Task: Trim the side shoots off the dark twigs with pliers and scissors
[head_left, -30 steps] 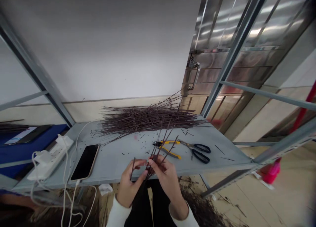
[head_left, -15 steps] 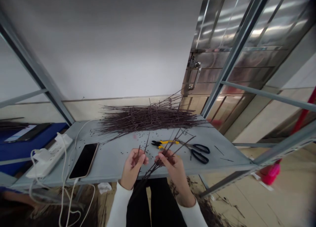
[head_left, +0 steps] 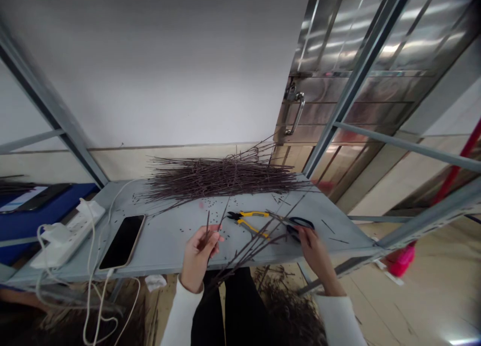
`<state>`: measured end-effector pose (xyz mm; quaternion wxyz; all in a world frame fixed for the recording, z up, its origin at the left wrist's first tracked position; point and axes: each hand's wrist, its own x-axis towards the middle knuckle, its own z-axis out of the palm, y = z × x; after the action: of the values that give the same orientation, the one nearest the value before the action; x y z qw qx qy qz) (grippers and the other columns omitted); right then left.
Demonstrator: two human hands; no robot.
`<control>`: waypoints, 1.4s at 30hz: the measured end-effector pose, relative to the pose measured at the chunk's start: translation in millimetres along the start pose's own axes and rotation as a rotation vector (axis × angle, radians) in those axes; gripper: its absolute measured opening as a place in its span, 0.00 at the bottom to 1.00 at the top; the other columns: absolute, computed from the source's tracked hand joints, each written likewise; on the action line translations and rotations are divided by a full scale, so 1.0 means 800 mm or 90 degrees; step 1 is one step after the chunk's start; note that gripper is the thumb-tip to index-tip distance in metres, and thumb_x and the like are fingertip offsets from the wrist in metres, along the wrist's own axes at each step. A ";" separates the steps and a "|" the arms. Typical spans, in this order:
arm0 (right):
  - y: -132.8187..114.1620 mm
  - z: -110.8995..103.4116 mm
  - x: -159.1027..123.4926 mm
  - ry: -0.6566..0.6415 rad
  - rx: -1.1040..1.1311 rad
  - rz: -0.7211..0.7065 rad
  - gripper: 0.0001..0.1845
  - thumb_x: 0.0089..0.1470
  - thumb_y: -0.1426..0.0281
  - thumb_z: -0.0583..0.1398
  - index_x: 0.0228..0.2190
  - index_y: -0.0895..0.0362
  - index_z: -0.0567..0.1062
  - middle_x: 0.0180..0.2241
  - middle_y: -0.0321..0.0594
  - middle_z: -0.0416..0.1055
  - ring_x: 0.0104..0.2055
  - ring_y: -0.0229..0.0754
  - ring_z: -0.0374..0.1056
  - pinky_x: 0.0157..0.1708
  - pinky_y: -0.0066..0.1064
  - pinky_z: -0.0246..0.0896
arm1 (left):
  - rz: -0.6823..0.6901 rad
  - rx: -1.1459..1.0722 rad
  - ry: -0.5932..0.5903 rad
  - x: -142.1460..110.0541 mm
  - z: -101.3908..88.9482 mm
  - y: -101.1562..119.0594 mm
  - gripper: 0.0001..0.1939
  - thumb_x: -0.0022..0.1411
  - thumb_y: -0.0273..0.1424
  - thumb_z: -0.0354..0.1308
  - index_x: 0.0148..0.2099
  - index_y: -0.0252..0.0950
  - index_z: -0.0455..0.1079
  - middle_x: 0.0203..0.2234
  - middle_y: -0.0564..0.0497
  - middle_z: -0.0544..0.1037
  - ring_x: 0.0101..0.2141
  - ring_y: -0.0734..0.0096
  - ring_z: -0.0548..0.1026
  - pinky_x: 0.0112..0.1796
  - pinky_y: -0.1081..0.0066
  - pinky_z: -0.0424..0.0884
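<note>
My left hand [head_left: 198, 253] is closed in a pinch round a couple of thin dark twigs [head_left: 209, 225] that stick up from it, just above the front edge of the grey shelf [head_left: 165, 240]. More dark twigs [head_left: 248, 253] slant from below that hand up to the right. My right hand [head_left: 308, 240] has reached to the black-handled scissors [head_left: 298, 224] and its fingers lie on the handles. Yellow-handled cutters [head_left: 248, 218] lie between the two hands. A big heap of long dark twigs [head_left: 221, 175] lies at the back of the shelf.
A black phone [head_left: 122, 240] lies on the shelf at the left, with a white power strip [head_left: 69, 233] and white cables beside it. Small dark cut bits dot the shelf. Metal frame posts rise at both sides. A steel door stands behind on the right.
My right hand has let go of the twig bundle and moved right to the scissors. My left hand keeps its few twigs and has hardly moved.
</note>
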<state>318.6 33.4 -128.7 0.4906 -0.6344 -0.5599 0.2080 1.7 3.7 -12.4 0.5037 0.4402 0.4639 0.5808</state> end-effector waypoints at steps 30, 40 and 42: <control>-0.125 0.005 0.076 -0.279 0.044 -0.143 0.20 0.42 0.55 0.64 0.27 0.53 0.63 0.23 0.30 0.61 0.25 0.38 0.58 0.27 0.30 0.57 | -0.002 0.024 0.029 -0.043 0.027 0.028 0.17 0.47 0.39 0.66 0.35 0.30 0.77 0.20 0.48 0.79 0.15 0.78 0.68 0.14 0.79 0.60; -0.173 0.027 0.044 -0.459 0.153 -0.159 0.22 0.41 0.54 0.66 0.32 0.54 0.67 0.29 0.32 0.62 0.30 0.38 0.57 0.31 0.28 0.58 | 0.004 0.075 0.051 -0.046 0.017 0.019 0.16 0.50 0.40 0.64 0.36 0.32 0.78 0.23 0.47 0.80 0.16 0.77 0.69 0.16 0.78 0.62; -0.173 0.023 0.040 -0.464 0.149 -0.160 0.23 0.39 0.54 0.66 0.32 0.55 0.68 0.29 0.33 0.63 0.30 0.39 0.58 0.32 0.29 0.58 | 0.007 0.072 0.056 -0.046 0.016 0.018 0.17 0.50 0.40 0.64 0.37 0.31 0.77 0.23 0.47 0.80 0.16 0.77 0.68 0.16 0.78 0.62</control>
<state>242.7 54.4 -9.0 0.3505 -0.3854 -0.7432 0.4199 15.3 -32.4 2.4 0.4537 0.4449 0.5151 0.5752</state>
